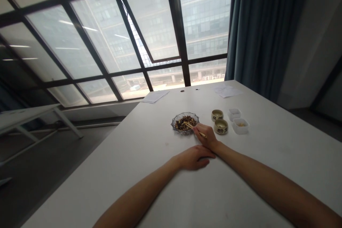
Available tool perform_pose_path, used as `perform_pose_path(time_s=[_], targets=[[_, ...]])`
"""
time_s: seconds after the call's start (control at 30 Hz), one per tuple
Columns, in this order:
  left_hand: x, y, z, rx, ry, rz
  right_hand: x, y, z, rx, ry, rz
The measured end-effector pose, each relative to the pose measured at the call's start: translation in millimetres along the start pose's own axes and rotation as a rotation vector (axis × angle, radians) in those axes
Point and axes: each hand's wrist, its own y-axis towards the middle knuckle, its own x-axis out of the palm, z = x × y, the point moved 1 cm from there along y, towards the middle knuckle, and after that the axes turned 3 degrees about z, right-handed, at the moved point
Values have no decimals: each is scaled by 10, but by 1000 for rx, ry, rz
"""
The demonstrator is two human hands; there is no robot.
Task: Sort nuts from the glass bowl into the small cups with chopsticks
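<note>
My right hand (205, 136) is closed around a pair of chopsticks (189, 125). Their tips reach into a scalloped glass bowl (175, 128) filled with a mix of small dark and yellowish pieces (184, 123), too small to name. My left hand (194, 157) lies palm down on the table below the right wrist, its fingers stretched out and nothing in them. To the right of the bowl stand two ceramic cups with dark characters, a rear cup (217, 115) and a front cup (221, 127).
Beside the cups are two clear plastic containers; the front container (240, 127) holds some yellowish pieces, the rear container (234, 114) sits behind it. Papers (155, 96) and more sheets (227, 91) lie along the far edge of the white table (149, 131). A blue curtain (256, 35) hangs at right.
</note>
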Motion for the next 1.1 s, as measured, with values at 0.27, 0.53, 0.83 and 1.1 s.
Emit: perform_pose_path(time_s=[0.27,0.53,0.83,1.1], targets=[[7,10,-18,-5,17,-9,-18,-5,-6,-92,15,-39],[15,10,-20,23,17,15,-249,183,-185,-251,-116,-63],[-14,29,25,45,31,19,-1156,14,-450,-307,-407,-79],[-11,30,-3,29,21,23,-1969,-539,-297,-300,-545,-9]])
